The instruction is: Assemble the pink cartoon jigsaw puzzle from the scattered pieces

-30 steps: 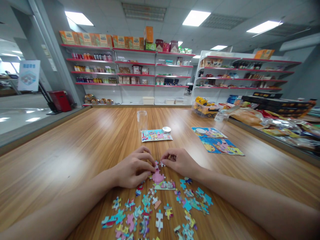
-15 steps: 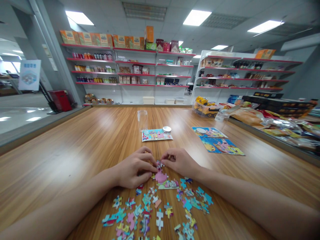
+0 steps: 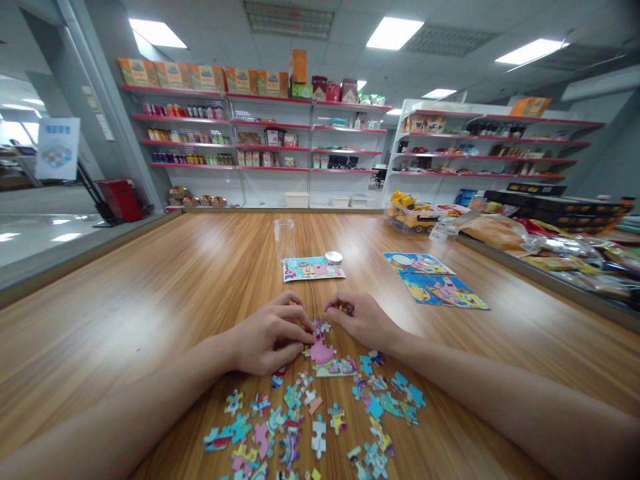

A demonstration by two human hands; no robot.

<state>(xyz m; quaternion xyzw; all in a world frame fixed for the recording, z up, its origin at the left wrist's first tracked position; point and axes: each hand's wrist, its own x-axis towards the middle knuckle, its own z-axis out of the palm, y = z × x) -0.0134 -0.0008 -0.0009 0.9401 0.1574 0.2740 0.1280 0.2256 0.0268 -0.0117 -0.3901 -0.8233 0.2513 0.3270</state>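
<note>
A partly joined jigsaw puzzle (image 3: 323, 353), pink in the middle with a green lower strip, lies on the wooden table. My left hand (image 3: 273, 333) rests at its left side, fingers apart, fingertips touching its upper left edge. Just right of the puzzle's top, my right hand (image 3: 363, 320) hovers with fingers curled loosely and a gap between thumb and forefinger; nothing shows in it. Loose puzzle pieces (image 3: 319, 437) are scattered nearer to me, several blue, pink and yellow. Beyond my hands lies a cartoon picture card (image 3: 310, 269) with a round metal lid (image 3: 333, 258) on it.
Behind the card's left end stands a clear plastic jar (image 3: 285, 240). Two picture sheets (image 3: 445, 291) lie at the right, with another lid (image 3: 401, 261) on one. Farther back are a bin of yellow toys (image 3: 410, 213), packaged goods (image 3: 560, 253) and stocked shelves (image 3: 270, 148).
My right hand has drawn slightly away from the puzzle's top, parting its thumb and fingers from the pieces there. My left hand stays in place.
</note>
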